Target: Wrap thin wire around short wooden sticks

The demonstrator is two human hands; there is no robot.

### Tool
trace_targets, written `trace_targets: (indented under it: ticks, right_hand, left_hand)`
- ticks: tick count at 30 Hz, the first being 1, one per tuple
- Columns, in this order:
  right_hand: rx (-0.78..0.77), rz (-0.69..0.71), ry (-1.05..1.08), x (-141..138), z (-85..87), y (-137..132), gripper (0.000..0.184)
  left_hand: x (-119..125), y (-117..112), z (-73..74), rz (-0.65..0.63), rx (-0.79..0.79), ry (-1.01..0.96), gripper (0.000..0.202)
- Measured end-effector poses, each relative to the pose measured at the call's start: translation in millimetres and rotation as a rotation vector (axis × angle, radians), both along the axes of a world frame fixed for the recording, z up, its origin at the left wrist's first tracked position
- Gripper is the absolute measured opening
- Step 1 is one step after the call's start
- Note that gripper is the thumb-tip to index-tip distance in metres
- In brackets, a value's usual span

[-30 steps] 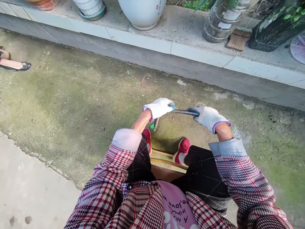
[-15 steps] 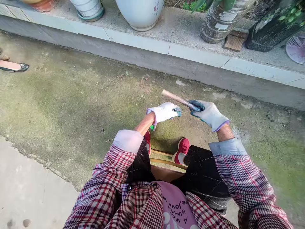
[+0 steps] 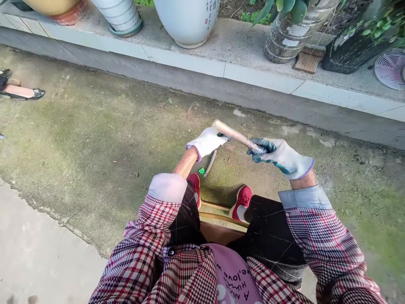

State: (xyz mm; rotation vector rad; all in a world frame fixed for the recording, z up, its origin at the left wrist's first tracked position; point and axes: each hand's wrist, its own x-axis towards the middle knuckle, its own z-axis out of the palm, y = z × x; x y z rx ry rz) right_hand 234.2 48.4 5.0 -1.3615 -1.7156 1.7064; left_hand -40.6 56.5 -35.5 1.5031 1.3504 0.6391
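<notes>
In the head view, my right hand (image 3: pixel 286 156), in a white glove with dark green palm, is closed around a pale wooden stick (image 3: pixel 232 133). A silvery winding, which looks like wire, covers the stick near my fingers. The stick's bare end points left and upward, in front of my left hand's fingertips. My left hand (image 3: pixel 207 141), gloved alike, has its fingers curled together; what they pinch, if anything, is too small to tell. On the ground beneath it lie a thin grey rod-like piece (image 3: pixel 210 164) and a small green scrap (image 3: pixel 201 171).
Red shoes (image 3: pixel 243 196) and a wooden bar (image 3: pixel 221 216) are below my hands. A tiled ledge (image 3: pixel 186 63) runs across the front, bearing a white pot (image 3: pixel 188 21), other planters, a wood block (image 3: pixel 308 61) and a pink fan grille (image 3: pixel 390 69). Another person's foot (image 3: pixel 23 92) shows at left.
My left hand has moved slightly left and up, now behind the stick's bare end. My right hand has shifted slightly right and down. The grey piece on the ground is now uncovered.
</notes>
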Motion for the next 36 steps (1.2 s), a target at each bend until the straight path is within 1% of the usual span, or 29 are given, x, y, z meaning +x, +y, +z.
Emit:
trace_targets:
  ticks: [2, 3, 5, 6, 8, 9, 11, 13, 14, 15, 16, 19, 20, 21, 22, 24, 26, 27, 29, 32, 34, 36]
  right_hand:
    - [-0.071, -0.184, 0.127, -9, 2.4, 1, 0.051]
    - [-0.085, -0.267, 0.168, -14, 1.5, 1, 0.053]
    - [-0.044, -0.374, 0.174, -26, -3.8, 2, 0.055]
    - [-0.003, -0.385, 0.154, -33, -7.5, 1, 0.054]
    - [0.097, -0.352, 0.104, -46, -14.9, -2, 0.050]
    - [0.145, -0.314, 0.081, -52, -17.6, -5, 0.049]
    - [0.222, -0.229, 0.046, -61, -19.2, -12, 0.048]
    - [0.241, -0.133, 0.045, -64, -15.5, -18, 0.046]
    - [0.233, -0.102, 0.057, -62, -12.3, -19, 0.043]
    - [0.221, -0.099, 0.077, -60, -8.9, -19, 0.039]
    - [0.213, -0.131, 0.107, -56, -5.9, -17, 0.036]
    - [0.251, -0.321, 0.200, -47, -2.9, -5, 0.034]
    - [0.268, -0.338, 0.225, -46, -4.1, -1, 0.034]
    - [0.280, -0.309, 0.240, -46, -6.1, 3, 0.036]
    - [0.282, -0.244, 0.242, -48, -8.4, 5, 0.037]
    - [0.263, -0.090, 0.221, -54, -12.5, 5, 0.031]
    - [0.229, -0.010, 0.184, -60, -14.5, 2, 0.020]
    - [0.211, -0.008, 0.170, -62, -14.5, 0, 0.017]
    - [0.182, -0.067, 0.160, -62, -13.5, -1, 0.017]
    - [0.135, -0.200, 0.168, -59, -12.9, 0, 0.020]
    - [0.114, -0.283, 0.149, -59, -14.8, 3, 0.022]
    - [0.097, -0.322, 0.120, -62, -18.2, 3, 0.026]
  left_hand:
    - [5, -2, 7.8, 0.164, 0.089, -0.009, 0.015]
    - [8, -3, 12.6, 0.227, 0.108, -0.036, 0.013]
    - [18, -8, 21.1, 0.281, 0.077, -0.161, 0.012]
    - [24, -11, 23.9, 0.278, 0.029, -0.246, 0.012]
    - [35, -15, 25.1, 0.252, -0.093, -0.415, 0.015]
    - [39, -16, 23.9, 0.262, -0.155, -0.478, 0.016]
    - [44, -15, 19.8, 0.344, -0.253, -0.551, 0.021]
    - [42, -13, 17.1, 0.449, -0.300, -0.564, 0.026]
    - [40, -12, 17.3, 0.476, -0.315, -0.563, 0.028]
    - [37, -11, 18.9, 0.473, -0.331, -0.560, 0.030]
    - [35, -11, 21.8, 0.445, -0.350, -0.554, 0.032]
    - [30, -15, 34.9, 0.290, -0.428, -0.505, 0.036]
    - [30, -17, 39.3, 0.242, -0.453, -0.488, 0.037]
    - [31, -19, 43.0, 0.203, -0.472, -0.473, 0.039]
    - [32, -20, 45.8, 0.176, -0.482, -0.464, 0.040]
    - [33, -21, 48.6, 0.147, -0.479, -0.468, 0.041]
    - [31, -20, 48.3, 0.155, -0.478, -0.478, 0.040]
    - [29, -19, 47.6, 0.175, -0.480, -0.484, 0.040]
    - [24, -15, 45.9, 0.253, -0.494, -0.507, 0.036]
    - [18, -10, 43.7, 0.362, -0.521, -0.601, 0.027]
    - [15, -8, 42.0, 0.359, -0.537, -0.685, 0.024]
    - [13, -7, 39.9, 0.337, -0.526, -0.767, 0.027]
